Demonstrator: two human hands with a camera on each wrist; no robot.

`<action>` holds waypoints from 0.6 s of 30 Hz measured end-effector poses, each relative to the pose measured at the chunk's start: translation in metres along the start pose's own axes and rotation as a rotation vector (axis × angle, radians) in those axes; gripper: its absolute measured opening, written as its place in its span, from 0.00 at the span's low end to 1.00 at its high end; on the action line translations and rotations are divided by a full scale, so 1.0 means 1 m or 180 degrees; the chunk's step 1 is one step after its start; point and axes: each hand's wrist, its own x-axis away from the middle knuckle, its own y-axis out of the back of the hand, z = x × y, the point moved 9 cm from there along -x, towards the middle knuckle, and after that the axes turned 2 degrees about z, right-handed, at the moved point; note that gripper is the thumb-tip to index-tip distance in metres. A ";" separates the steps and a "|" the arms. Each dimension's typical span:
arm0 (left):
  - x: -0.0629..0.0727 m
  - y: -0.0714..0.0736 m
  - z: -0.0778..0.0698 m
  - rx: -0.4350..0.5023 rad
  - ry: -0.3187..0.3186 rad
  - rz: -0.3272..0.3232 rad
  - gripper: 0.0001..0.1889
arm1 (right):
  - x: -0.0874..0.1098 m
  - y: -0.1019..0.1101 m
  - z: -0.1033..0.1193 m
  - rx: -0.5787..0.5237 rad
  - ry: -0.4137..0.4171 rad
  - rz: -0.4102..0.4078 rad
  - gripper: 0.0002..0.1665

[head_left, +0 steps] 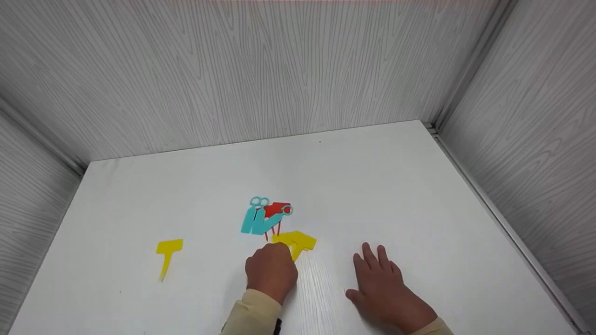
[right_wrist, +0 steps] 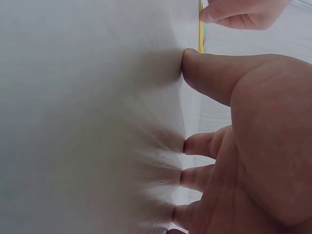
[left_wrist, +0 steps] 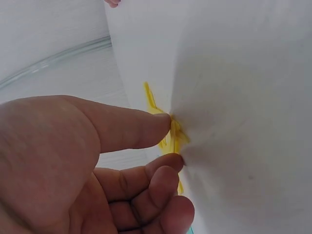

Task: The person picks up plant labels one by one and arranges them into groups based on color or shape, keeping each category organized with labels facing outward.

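My left hand [head_left: 272,272] is low over the table's middle, and its thumb and index finger pinch a yellow T-shaped plant label [left_wrist: 174,135]. More yellow plant labels [head_left: 298,239] overlap in a small pile at those fingertips. Just beyond lie teal tags with ring-shaped ends [head_left: 263,223], partly covering red labels [head_left: 275,209] with thin stems. My right hand [head_left: 384,288] rests palm down to the right of the pile, fingers spread and fingertips on the tabletop, holding nothing.
A single yellow T-shaped label [head_left: 168,253] lies apart on the left side of the white table [head_left: 372,177]. Grey wood-grain panels [head_left: 260,70] stand around the back and both sides of the table.
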 end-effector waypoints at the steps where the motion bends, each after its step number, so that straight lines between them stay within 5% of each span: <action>1: 0.001 0.000 0.000 -0.0006 0.0003 -0.0025 0.15 | 0.000 0.000 0.000 -0.0003 -0.0005 0.0005 0.53; 18: 0.006 0.004 0.004 0.0333 0.0086 -0.0103 0.11 | 0.000 0.001 0.001 -0.0035 -0.0063 0.0046 0.53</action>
